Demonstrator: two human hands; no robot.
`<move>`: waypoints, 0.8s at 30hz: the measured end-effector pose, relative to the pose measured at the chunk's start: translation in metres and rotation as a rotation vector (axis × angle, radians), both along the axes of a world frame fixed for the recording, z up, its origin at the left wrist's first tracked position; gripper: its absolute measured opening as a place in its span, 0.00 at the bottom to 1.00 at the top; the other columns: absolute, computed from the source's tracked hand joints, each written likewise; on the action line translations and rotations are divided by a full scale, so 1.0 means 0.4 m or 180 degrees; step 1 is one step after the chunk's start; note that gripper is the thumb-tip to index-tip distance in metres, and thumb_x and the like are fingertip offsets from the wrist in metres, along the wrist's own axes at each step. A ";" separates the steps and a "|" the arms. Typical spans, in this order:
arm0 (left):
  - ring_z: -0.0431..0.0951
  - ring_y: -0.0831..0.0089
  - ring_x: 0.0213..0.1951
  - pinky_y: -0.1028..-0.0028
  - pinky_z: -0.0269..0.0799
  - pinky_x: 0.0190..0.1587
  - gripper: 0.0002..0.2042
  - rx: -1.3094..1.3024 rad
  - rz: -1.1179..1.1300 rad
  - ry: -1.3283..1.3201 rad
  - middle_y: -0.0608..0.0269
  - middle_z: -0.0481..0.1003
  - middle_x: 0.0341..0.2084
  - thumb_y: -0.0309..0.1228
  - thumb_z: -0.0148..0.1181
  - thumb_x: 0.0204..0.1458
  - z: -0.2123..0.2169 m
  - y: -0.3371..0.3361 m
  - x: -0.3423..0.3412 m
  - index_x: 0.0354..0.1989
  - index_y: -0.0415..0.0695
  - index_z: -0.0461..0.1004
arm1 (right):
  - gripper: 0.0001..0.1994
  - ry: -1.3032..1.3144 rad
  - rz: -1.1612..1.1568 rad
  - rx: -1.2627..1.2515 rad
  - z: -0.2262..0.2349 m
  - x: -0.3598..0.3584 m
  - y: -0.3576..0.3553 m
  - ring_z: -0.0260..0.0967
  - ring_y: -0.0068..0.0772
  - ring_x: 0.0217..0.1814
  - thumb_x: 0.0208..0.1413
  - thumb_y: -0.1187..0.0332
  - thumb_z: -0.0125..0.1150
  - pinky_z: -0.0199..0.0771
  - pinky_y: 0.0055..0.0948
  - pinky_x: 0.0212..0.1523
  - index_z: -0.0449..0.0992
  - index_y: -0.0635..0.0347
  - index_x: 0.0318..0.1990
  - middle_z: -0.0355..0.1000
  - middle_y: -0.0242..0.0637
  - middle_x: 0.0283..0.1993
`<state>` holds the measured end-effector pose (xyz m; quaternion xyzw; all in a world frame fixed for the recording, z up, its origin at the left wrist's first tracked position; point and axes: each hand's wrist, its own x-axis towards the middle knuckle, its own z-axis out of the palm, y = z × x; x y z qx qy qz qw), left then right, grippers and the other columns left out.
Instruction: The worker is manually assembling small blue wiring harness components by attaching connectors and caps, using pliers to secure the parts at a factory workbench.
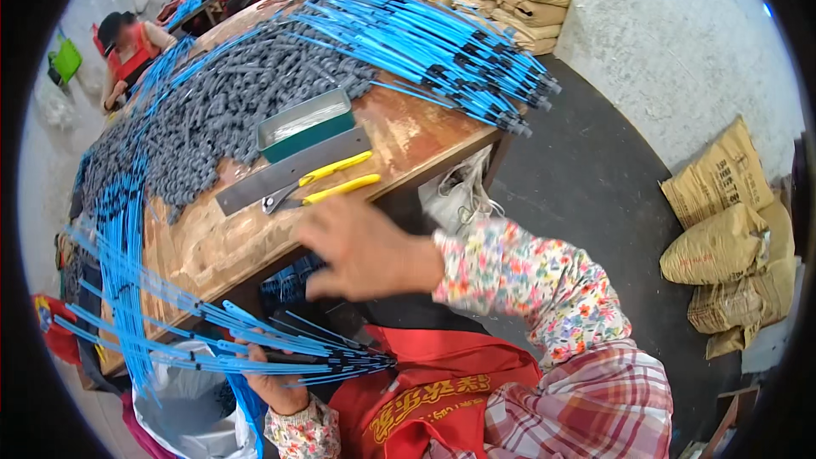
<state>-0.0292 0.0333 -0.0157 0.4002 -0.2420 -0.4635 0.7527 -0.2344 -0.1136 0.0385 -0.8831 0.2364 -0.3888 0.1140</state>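
My left hand (280, 387) is closed around a bundle of thin blue rods with black bands (289, 357), which fans out to the left. The bundle's gathered dark ends point at my red apron (425, 404). Smeared by motion, my right hand (365, 251) hangs in front of the table edge, thumb and fingers apart, with nothing seen in it. Nearest to it on the wooden table (204, 246) are yellow-handled pliers (327, 183) on a flat grey metal bar (246, 191). Behind the bar stands a green box of thin pale pieces (306, 127).
A large heap of grey cylindrical parts (246, 76) covers much of the table. More blue rods lie in a pile (442, 42) at the far right and along the left edge (123, 246). A lined bin (191, 399) stands lower left; brown sacks (714, 238) stand right. Another person (132, 51) sits far left.
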 end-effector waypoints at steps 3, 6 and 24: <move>0.71 0.74 0.31 0.74 0.68 0.34 0.17 -0.0367 -0.0437 0.0392 0.62 0.71 0.31 0.43 0.49 0.59 0.020 -0.020 0.028 0.45 0.40 0.66 | 0.42 0.0171 0.0765 0.1152 -0.039 0.009 0.143 0.60 0.55 0.50 0.34 0.55 0.73 0.62 0.42 0.49 0.59 0.66 0.55 0.64 0.50 0.47; 0.74 0.71 0.38 0.72 0.71 0.42 0.23 -0.1229 -0.1303 0.0783 0.59 0.74 0.38 0.46 0.45 0.60 0.071 -0.032 0.026 0.52 0.39 0.67 | 0.43 -0.0102 0.0837 0.1718 -0.125 0.030 0.233 0.63 0.56 0.50 0.35 0.60 0.73 0.65 0.43 0.47 0.55 0.65 0.59 0.65 0.52 0.48; 0.74 0.75 0.38 0.76 0.70 0.42 0.18 -0.0146 -0.0703 -0.0326 0.60 0.75 0.38 0.40 0.44 0.62 0.026 -0.021 -0.050 0.50 0.38 0.69 | 0.27 0.0412 -0.3687 -0.0965 0.150 -0.368 -0.259 0.65 0.47 0.41 0.41 0.65 0.65 0.64 0.44 0.38 0.67 0.67 0.50 0.68 0.44 0.35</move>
